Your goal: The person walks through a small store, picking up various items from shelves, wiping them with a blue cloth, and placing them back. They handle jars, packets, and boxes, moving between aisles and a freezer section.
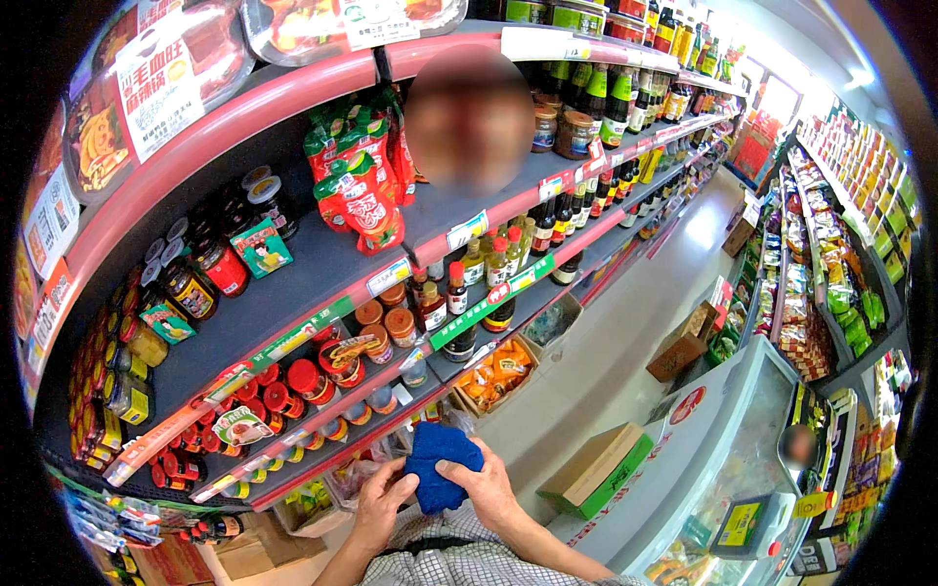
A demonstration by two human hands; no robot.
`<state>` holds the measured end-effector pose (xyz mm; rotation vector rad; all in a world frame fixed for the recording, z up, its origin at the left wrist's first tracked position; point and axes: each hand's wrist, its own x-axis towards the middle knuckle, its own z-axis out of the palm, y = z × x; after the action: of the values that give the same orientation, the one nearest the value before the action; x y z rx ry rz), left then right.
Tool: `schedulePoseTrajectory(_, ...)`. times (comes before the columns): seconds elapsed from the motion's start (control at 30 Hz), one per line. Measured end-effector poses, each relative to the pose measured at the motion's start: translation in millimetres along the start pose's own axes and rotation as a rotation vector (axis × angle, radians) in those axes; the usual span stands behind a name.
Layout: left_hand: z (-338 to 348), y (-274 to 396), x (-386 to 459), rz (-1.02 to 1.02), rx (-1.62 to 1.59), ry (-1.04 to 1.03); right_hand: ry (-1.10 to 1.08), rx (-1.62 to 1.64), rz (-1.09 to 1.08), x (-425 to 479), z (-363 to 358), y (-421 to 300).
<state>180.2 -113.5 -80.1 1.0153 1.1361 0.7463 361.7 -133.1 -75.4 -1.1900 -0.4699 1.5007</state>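
A folded dark blue cloth (438,476) is held in front of my body, low in the picture. My right hand (484,480) grips it from the right, thumb pressed on its face and fingers behind. At its left edge, my left hand (385,498) pinches it with thumb and bent fingers. Beyond the hands stands a store shelf (293,308) with dark grey boards and red front rails. Red-lidded sauce jars (278,395) fill a lower board, while red pouches (363,190) stand on the board above.
Bottles (506,256) line the shelf farther along. An open carton of orange packets (498,373) sits on the floor below. Right of me are a cardboard box (597,469) and a glass-topped chest freezer (733,454) with a jug (751,524) on it. The aisle floor (623,293) runs between shelves.
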Motion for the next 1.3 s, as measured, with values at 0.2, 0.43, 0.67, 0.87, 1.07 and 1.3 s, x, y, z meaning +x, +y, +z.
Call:
schedulePoseTrajectory(0.2,32.2,11.4,10.0,-0.027,-0.025,-0.036,0.017,0.037,-0.032,3.3,-24.0,-15.9)
schedulePoseTrajectory(0.43,38.5,12.7,16.2,0.035,0.061,-0.012,-0.020,0.094,-0.013,16.5,-30.8,-19.4)
schedulePoseTrajectory(0.67,14.4,-3.1,46.1,0.205,0.126,0.011,-0.049,0.108,-0.038,33.0,-2.1,-33.8)
schedulePoseTrajectory(0.87,0.6,12.8,50.0,0.238,0.071,0.048,-0.017,0.026,-0.043,48.6,17.3,-32.2)
schedulePoseTrajectory(1.07,-24.7,-0.2,55.1,0.305,0.180,0.082,-0.016,0.001,-0.020,48.4,47.7,-27.6)
schedulePoseTrajectory(1.3,-43.3,-11.0,45.7,0.278,0.076,0.183,-0.072,-0.111,0.040,60.6,67.2,-14.3)
